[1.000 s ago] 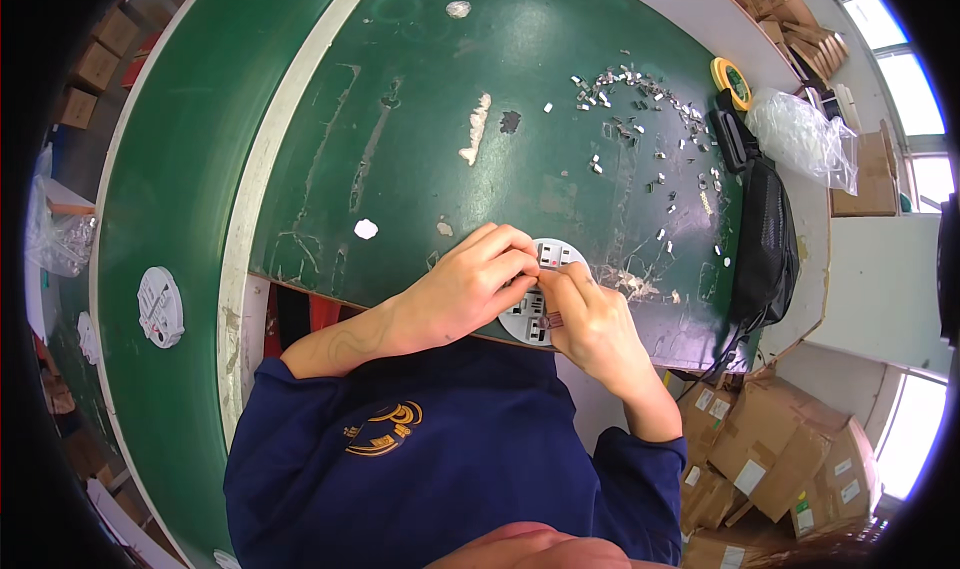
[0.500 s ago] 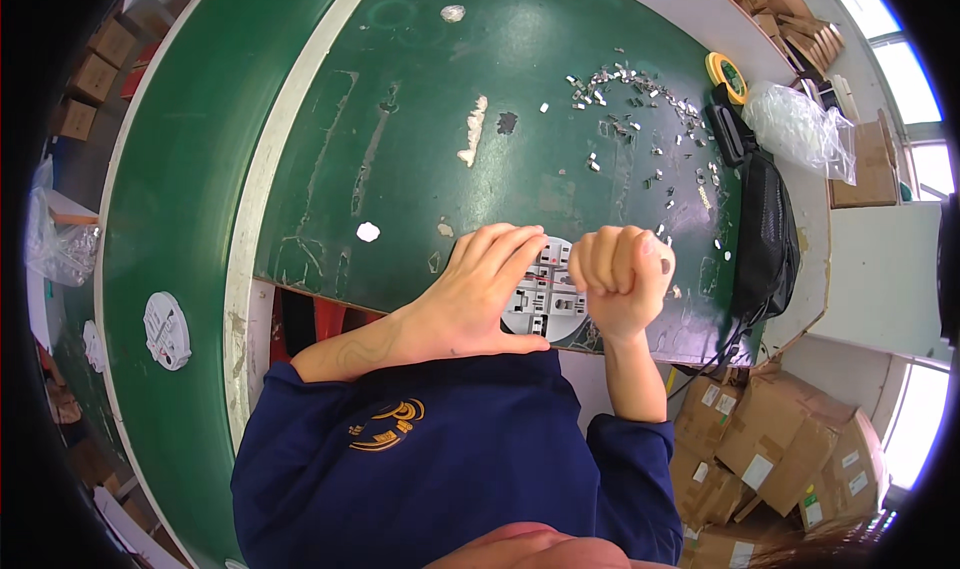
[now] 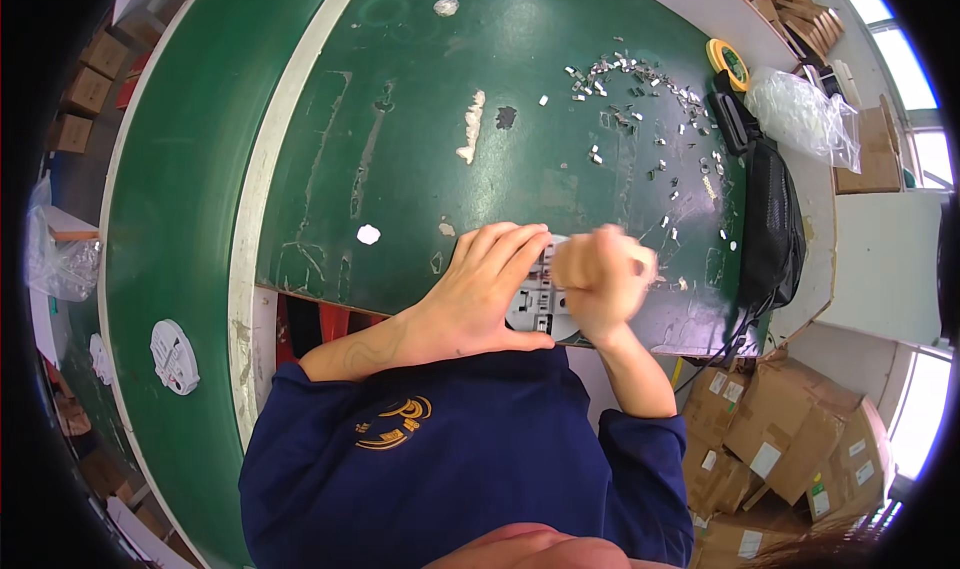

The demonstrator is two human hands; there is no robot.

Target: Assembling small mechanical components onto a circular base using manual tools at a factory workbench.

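Note:
A round grey plastic base [image 3: 535,304] with several compartments and small dark and light parts lies at the table's near edge. My left hand [image 3: 487,281] wraps its left side, thumb along the near rim and fingers reaching to the far rim. Over the right part of the base is my right hand [image 3: 603,277], closed like a fist and smeared by motion. Whatever it may hold is hidden, and it covers much of the base's right side.
Small metal clips [image 3: 640,84] lie scattered at the far right, near a yellow tape roll [image 3: 728,64], a black bag [image 3: 770,229] and clear plastic bags [image 3: 800,114]. Another round white base [image 3: 174,357] lies on the green belt [image 3: 190,199] to the left. Cardboard boxes [image 3: 780,439] are piled at lower right.
My right fist has shifted a little to the left over the base and is now blurred. My left hand stays on the base. On the belt, the other base has moved slightly nearer.

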